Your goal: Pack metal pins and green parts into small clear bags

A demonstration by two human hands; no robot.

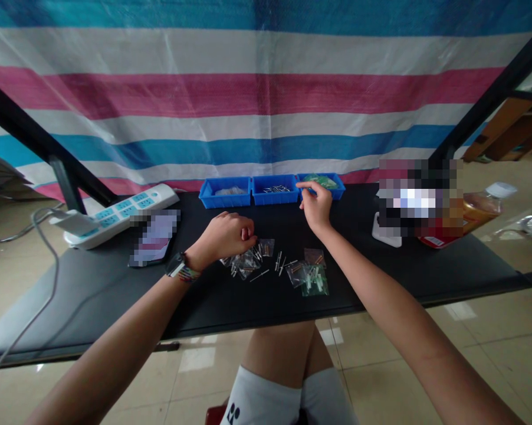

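My left hand (pixel 228 235) rests on the black table (pixel 93 283), fingers curled closed beside a heap of small clear bags (pixel 248 260); what it pinches is too small to make out. My right hand (pixel 315 203) reaches forward to the front rim of the rightmost blue bin (pixel 337 190), which holds green parts, with its fingertips pinched together. More small bags with green and orange pieces (pixel 312 274) and a few loose metal pins (pixel 280 262) lie between my arms.
Two other blue bins stand at the back: the middle bin (pixel 275 190) with metal pins, the left bin (pixel 225 192) with clear bags. A white power strip (pixel 120 213) and a phone (pixel 153 239) sit left. A bottle (pixel 482 209) lies right. A striped tarp hangs behind.
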